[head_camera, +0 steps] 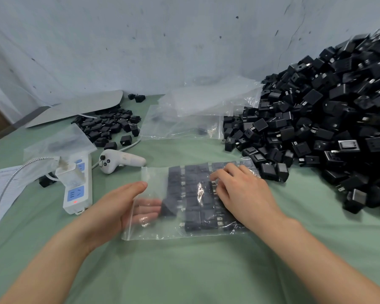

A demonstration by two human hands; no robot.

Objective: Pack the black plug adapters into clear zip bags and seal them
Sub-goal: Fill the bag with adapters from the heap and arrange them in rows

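A clear zip bag [150, 175] lies flat on the green table in front of me, with its open mouth to the left. Several black plug adapters [193, 220] sit in rows inside it. My left hand [116, 207] reaches into the mouth. Its straight fingers show through the plastic and touch a tilted adapter [169, 207], while the thumb stays above the bag. My right hand [244, 191] rests on top of the bag, its fingers pressing on the packed rows.
A big heap of loose black adapters [327, 119] fills the right side. A smaller pile [110, 126] lies at the back left. Empty clear bags [184, 119] lie behind. A white power strip [77, 189] and a white controller [119, 161] are on the left.
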